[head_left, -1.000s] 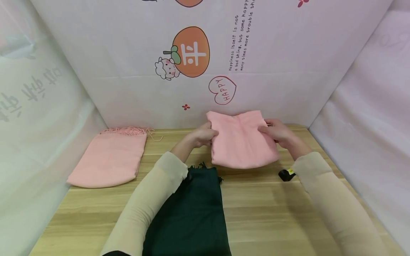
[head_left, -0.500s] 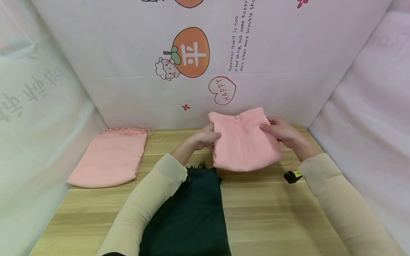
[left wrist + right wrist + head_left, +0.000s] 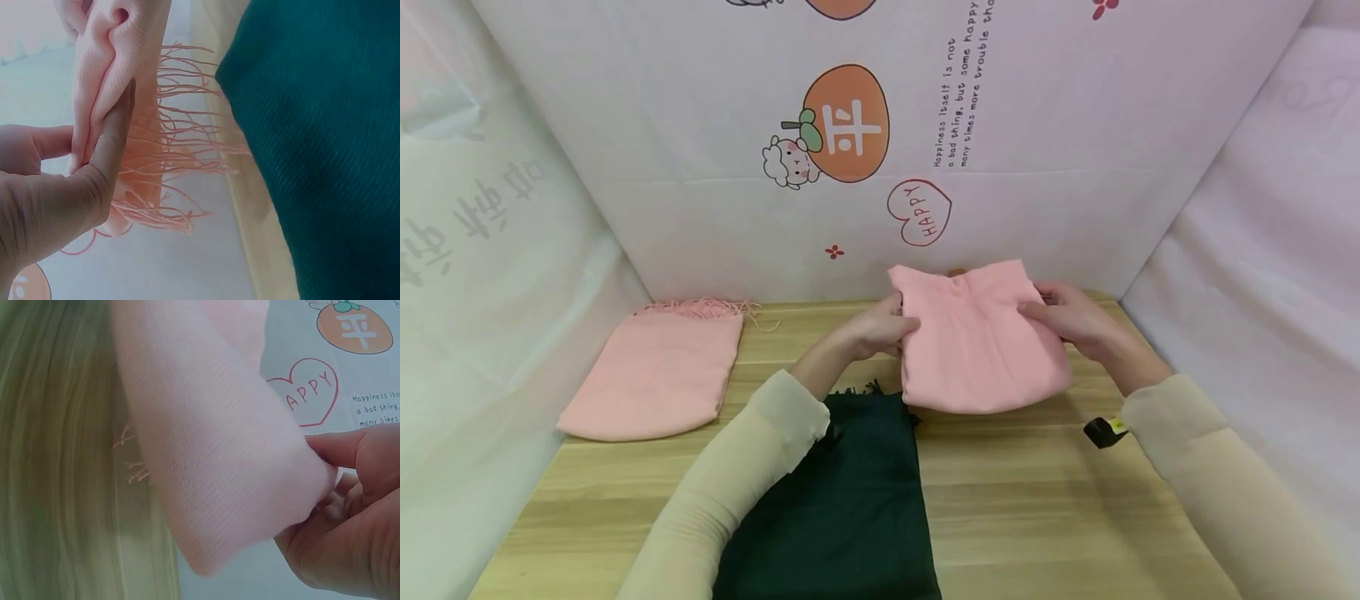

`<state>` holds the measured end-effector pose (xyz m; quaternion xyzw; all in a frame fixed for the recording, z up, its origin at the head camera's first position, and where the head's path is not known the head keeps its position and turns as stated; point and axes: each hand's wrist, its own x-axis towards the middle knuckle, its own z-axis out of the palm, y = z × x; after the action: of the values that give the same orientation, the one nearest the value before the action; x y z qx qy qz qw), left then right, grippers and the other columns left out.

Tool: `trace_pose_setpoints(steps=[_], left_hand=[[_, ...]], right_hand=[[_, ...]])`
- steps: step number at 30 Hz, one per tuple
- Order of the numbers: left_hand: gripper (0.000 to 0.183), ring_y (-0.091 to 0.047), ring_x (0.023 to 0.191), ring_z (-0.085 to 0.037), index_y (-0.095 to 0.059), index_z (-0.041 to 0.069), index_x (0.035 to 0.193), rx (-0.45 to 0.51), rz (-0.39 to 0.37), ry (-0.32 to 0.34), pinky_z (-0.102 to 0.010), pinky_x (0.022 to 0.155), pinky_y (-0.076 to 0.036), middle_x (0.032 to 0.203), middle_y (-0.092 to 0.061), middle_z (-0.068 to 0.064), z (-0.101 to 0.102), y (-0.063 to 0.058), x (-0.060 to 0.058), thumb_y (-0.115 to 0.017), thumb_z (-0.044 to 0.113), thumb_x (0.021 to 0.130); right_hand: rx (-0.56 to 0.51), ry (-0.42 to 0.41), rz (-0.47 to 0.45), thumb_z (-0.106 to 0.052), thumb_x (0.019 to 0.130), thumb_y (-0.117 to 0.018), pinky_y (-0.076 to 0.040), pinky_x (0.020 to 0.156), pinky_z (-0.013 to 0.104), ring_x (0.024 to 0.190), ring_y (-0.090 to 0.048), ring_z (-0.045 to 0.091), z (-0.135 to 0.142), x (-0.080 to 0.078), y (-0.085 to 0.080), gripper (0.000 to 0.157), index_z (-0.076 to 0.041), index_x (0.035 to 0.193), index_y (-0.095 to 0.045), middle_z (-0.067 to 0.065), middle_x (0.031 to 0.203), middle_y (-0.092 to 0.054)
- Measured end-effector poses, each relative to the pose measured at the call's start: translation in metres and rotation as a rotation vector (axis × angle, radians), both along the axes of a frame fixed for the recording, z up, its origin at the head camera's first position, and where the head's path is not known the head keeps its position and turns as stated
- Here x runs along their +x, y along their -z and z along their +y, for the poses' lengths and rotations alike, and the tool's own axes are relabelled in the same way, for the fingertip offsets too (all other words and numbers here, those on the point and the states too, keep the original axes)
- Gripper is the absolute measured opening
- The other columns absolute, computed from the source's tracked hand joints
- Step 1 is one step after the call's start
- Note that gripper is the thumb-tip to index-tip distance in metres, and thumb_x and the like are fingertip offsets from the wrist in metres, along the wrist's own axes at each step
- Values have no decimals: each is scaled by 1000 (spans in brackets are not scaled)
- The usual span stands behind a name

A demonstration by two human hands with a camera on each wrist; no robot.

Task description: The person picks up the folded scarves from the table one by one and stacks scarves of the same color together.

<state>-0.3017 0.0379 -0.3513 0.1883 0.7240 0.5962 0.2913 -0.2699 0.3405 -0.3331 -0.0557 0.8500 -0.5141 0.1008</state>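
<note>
A folded pink scarf [image 3: 985, 342] is held up over the back right of the table, its lower fold drooping. My left hand [image 3: 878, 327] pinches its left edge, thumb in front and fingers behind. On the opposite edge my right hand [image 3: 1071, 321] grips in the same way. The left wrist view shows the layered side of the pink scarf [image 3: 103, 69] between thumb and fingers, with pink fringe [image 3: 187, 125] hanging behind it. In the right wrist view a corner of the scarf [image 3: 212, 469] is pinched between thumb and fingers [image 3: 350, 450].
A dark green fringed scarf [image 3: 850, 500] lies at the front middle of the wooden table [image 3: 1015, 500], partly under my left sleeve. Another folded pink scarf [image 3: 655, 375] lies flat at the left. A small black object [image 3: 1103, 432] shows beside my right sleeve. A printed white cloth [image 3: 700, 208] hangs behind.
Both hands still hold the pink scarf. It has shifted slightly right and toward me, and its right side has spread a little further out with the right hand.
</note>
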Motion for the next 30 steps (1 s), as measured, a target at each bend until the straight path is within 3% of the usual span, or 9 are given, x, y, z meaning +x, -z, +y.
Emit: trace_pose_setpoints(steps=[13,21,30], left_hand=[[57,-64,92,-28,-7,13,146,18,-48,10,-43,77,-54,122,-49,-18,-3,3,16,-41,12,101],[49,-65,92,-27,-16,10,143,17,-35,40,-44,79,-53,120,-50,-16,-6,11,26,-42,11,101],[45,-65,86,-29,-19,8,139,29,-59,91,-46,72,-54,115,-50,-18,-2,18,37,-41,9,101]], right_hand=[[20,-59,9,-27,97,-53,-54,68,39,80,-65,21,7,17,4,45,-1,133,-44,21,109,-58],[13,-81,-11,-25,97,-54,-55,65,40,74,-64,21,10,26,12,42,-2,131,-47,19,99,-59],[26,-136,-64,-24,97,-54,-54,70,42,81,-65,24,18,39,14,42,-1,131,-45,21,105,-61]])
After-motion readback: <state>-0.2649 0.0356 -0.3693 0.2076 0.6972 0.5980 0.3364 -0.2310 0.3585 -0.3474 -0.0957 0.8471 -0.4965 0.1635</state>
